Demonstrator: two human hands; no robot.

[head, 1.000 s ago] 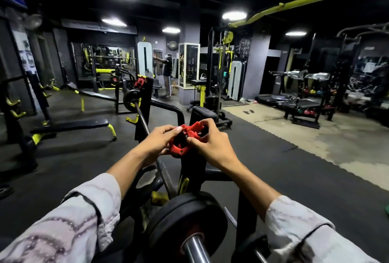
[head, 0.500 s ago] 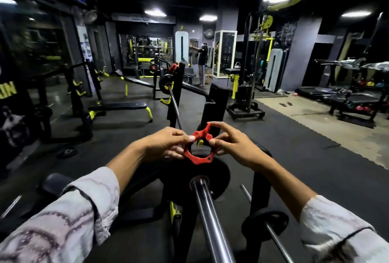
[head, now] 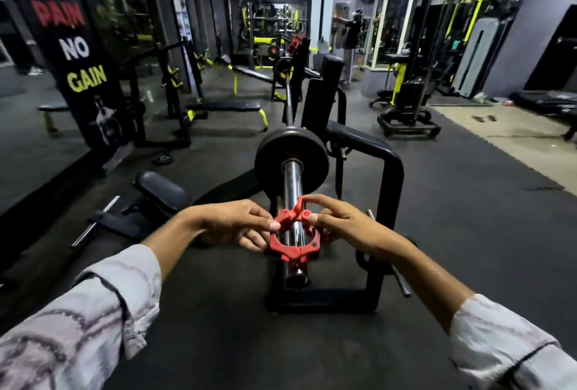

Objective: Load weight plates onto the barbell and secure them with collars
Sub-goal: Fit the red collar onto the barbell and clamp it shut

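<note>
A chrome barbell sleeve points toward me, its open end low in the middle of the view. One black weight plate sits on it, pushed far back. A red clamp collar rings the sleeve close to its near end, well apart from the plate. My left hand pinches the collar's left side and latch. My right hand pinches its right side, with the index finger on the raised lever. At the bar's far end I see another black plate and a red collar.
A black steel frame stands right of the sleeve, with a small plate on a peg behind my right wrist. A padded bench lies left; a loose plate rests on the floor. A person stands far back.
My view has dropped and come closer to the bar's end. Both hands carried the red collar down over the sleeve's tip, so it now rings the chrome sleeve.
</note>
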